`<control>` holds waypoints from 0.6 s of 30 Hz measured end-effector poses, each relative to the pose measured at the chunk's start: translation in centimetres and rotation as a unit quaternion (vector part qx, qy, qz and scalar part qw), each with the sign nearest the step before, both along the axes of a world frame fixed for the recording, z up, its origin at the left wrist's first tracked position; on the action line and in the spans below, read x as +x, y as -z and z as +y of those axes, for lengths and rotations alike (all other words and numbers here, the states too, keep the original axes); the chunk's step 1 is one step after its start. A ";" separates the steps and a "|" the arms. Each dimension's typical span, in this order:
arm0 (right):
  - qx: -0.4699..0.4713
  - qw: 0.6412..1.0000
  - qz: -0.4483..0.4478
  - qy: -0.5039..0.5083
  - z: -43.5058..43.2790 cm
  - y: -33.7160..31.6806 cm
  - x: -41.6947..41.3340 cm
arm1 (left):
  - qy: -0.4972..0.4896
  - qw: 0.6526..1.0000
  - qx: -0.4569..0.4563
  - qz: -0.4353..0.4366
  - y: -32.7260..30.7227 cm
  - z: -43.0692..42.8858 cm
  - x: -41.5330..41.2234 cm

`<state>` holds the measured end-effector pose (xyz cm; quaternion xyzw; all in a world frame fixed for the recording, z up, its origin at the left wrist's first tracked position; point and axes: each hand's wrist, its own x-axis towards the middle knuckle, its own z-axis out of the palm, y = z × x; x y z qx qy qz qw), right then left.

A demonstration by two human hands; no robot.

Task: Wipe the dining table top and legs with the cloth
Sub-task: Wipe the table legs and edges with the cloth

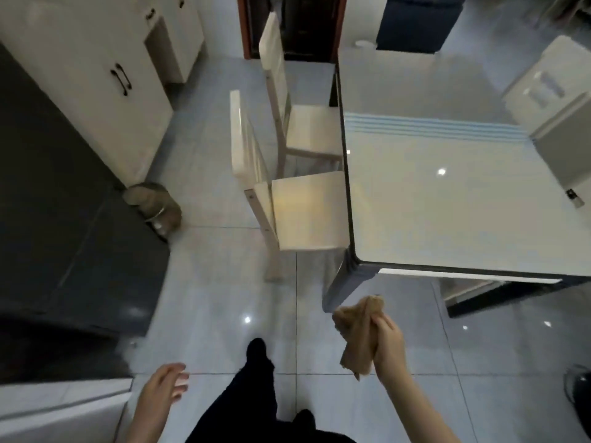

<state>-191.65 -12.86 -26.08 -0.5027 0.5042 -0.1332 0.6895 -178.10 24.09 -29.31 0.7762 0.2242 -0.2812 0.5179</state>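
The dining table (447, 199) fills the right half of the view, with a glossy pale top, a band of blue stripes across it and a dark rim. Its near-left dark leg (343, 284) slants down to the tiled floor. My right hand (388, 343) is shut on a crumpled beige cloth (356, 334), held in the air just below and in front of that leg, apart from it. My left hand (166, 383) hangs low at the left with its fingers apart and nothing in it.
Two cream chairs (300, 206) (303, 123) stand tucked against the table's left side. A small metal bin (153, 203) sits by the white cabinets (96, 78) at left. A dark counter (48, 219) runs along the left. My dark-trousered leg (256, 378) steps on the tiles.
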 end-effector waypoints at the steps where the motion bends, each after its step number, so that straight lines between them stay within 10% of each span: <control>1: -0.011 1.000 -0.001 -0.003 -0.4 -0.2 1.1 | -0.004 1.000 0.005 0.004 0.3 0.1 0.1; 18: -0.369 0.916 0.151 0.038 -17.3 0.8 19.2 | 0.134 0.989 -0.060 -0.028 -0.3 -13.9 24.0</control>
